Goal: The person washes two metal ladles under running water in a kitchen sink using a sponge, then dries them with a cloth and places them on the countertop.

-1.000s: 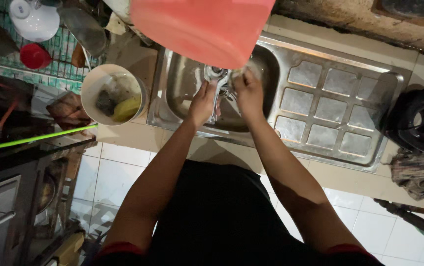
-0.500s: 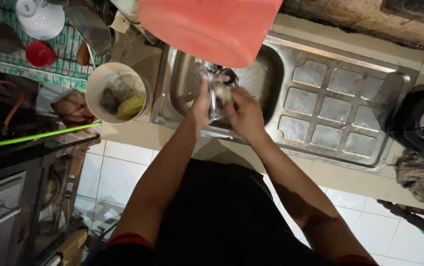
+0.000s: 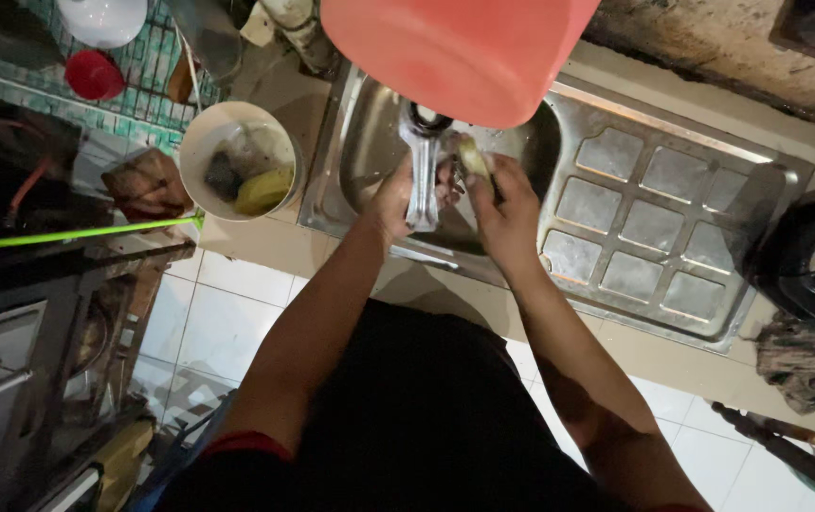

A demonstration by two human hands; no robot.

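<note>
One long shiny metal utensil (image 3: 422,175) stands over the steel sink basin (image 3: 370,142); its top end is hidden under the big red plastic bucket (image 3: 455,52), so its kind is hard to tell. The left hand (image 3: 393,194) has fingers closed around its handle. The right hand (image 3: 507,204) pinches one small yellowish sponge (image 3: 472,156) against it. One white round bowl (image 3: 237,161) beside the sink holds two unclear pieces.

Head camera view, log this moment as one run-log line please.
left hand: holds clear glass | right hand: holds sponge against glass | place: over steel sink
</note>
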